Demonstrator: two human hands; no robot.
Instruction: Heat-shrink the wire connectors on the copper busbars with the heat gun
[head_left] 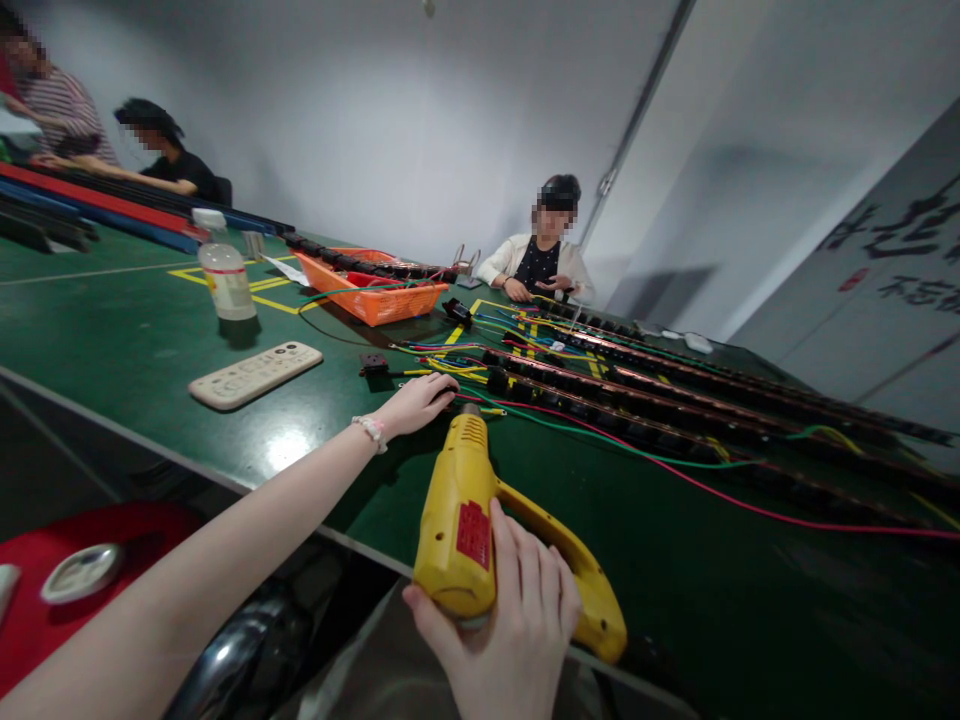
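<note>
My right hand (502, 610) has its fingers wrapped around the yellow heat gun (469, 520), resting on the table (135, 330), nozzle aimed at the wires (450, 370). My left hand (416, 400) lies flat there, fingers seemingly holding nothing. Many strips (675, 400) look unfinished.

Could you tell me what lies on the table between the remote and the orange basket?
In the head view, a plastic bottle stands between the remote and the basket.
</note>
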